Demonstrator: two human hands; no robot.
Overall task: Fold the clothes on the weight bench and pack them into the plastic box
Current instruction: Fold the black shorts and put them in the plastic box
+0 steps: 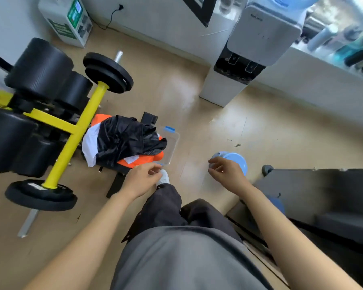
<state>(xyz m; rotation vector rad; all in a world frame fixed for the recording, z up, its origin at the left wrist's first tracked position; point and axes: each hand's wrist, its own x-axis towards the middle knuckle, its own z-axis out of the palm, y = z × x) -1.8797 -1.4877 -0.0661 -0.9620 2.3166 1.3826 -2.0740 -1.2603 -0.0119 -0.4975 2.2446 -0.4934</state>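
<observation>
Both hands are held in the air in front of the person and have nothing in them: the left hand [142, 177] has its fingers loosely curled just below the near corner of the plastic box, and the right hand [225, 169] is also loosely curled, in front of a round blue object [238, 161] on the floor. At the left stands the weight bench [80, 126] with its yellow frame, black pads and black weight plates. A white water dispenser [254, 53] stands farther back, by the wall. The clothes [124, 139] lie unfolded in one pile at the near end of the bench, a black shiny piece on top of orange and white ones. The clear plastic box [173, 145], with a blue clip, is just beside the pile on its right, and the black piece hangs over its left edge. A white shoe [164, 178] shows below the left hand.
</observation>
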